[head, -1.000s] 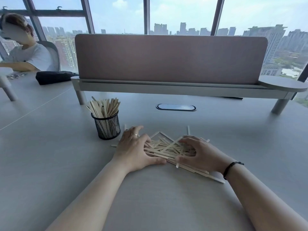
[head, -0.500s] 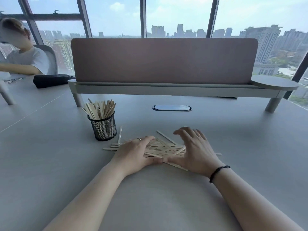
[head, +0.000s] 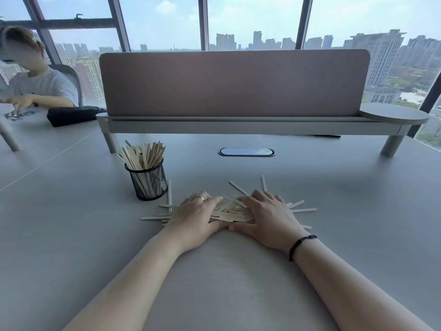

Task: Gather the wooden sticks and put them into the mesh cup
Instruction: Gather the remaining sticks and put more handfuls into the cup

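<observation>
Much of the pile of wooden sticks (head: 229, 212) lies under the two hands, so the sticks there cannot be counted; only the ends that fan out past the palms show clearly. About five ends poke out on the left hand's side and about five on the right hand's side, with three more lying loose just beyond the knuckles. The pile sits on the grey worktop (head: 71, 235) roughly midway between its left and right edges, nearer the front edge than the back.

The left hand (head: 194, 217) lies palm down on the left part of the pile, its fingers (head: 210, 201) slightly spread and curled over the sticks, a ring on one of them. The right hand (head: 267, 216) lies palm down on the right part, fingers (head: 248, 199) bent and pressing on the pile; its wrist carries a dark band (head: 299, 244). The two thumbs meet tip to tip on the worktop at the near side of the pile. Neither hand has lifted any stick.

One black mesh cup (head: 148, 181) stands upright just left of and behind the pile, closely packed with upright sticks too dense to count.
</observation>
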